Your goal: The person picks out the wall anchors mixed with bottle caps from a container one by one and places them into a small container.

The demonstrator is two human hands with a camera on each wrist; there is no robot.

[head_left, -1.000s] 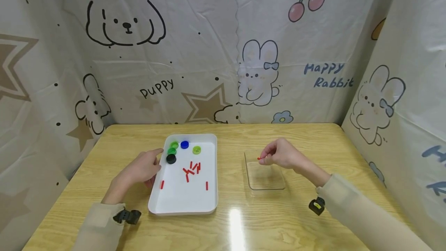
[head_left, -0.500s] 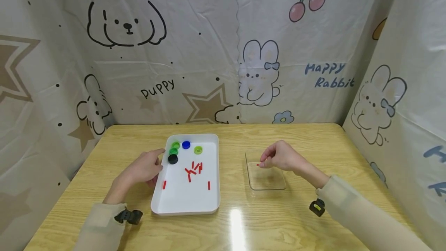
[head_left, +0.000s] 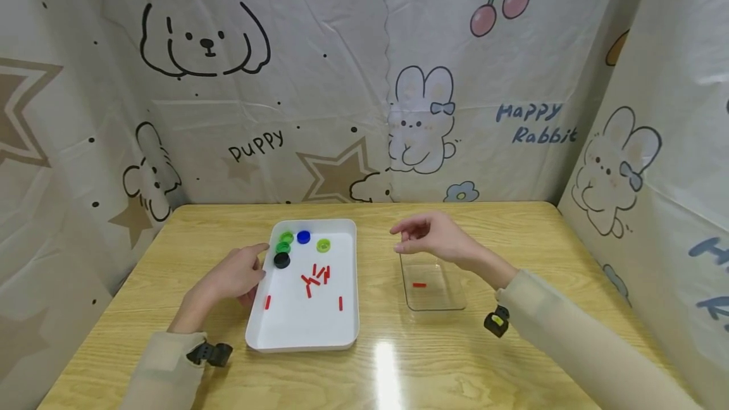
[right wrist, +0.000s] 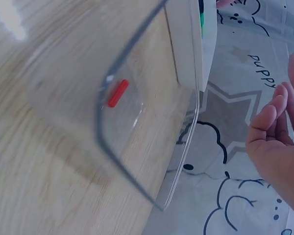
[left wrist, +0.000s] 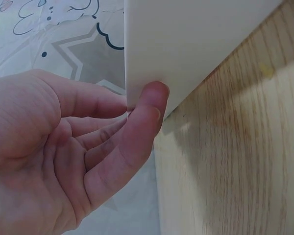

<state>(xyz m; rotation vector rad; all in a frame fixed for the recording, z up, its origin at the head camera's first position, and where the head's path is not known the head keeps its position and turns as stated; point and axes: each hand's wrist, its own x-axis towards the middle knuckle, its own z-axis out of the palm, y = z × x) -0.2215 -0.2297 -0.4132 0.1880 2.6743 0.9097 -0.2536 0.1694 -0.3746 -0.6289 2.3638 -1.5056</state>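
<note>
My left hand (head_left: 235, 276) is at the left side of a white tray (head_left: 302, 334). In the left wrist view, curled fingers (left wrist: 137, 129) press against the tray's outer wall (left wrist: 186, 34), and one digit's tip is hidden behind the rim. My right hand (head_left: 435, 237) hovers over the far edge of a clear plastic box (head_left: 441, 296), thumb and index finger apart, holding nothing. One small red stick (head_left: 419, 285) lies in the box, also seen through its clear wall in the right wrist view. A loose group of similar red sticks (head_left: 314, 281) lies in the tray.
Bottle caps sit at the tray's far end: a black cap (head_left: 281, 260), a blue cap (head_left: 304, 236), a yellow-green cap (head_left: 323, 245) and two green ones. Both containers stand on a wooden table (head_left: 376, 321). Printed curtains (head_left: 342, 81) enclose the back and sides.
The red stick pinched in my right hand has been let go and now lies in the clear box. That hand has risen up and to the left, its fingers spread. My left hand stays put.
</note>
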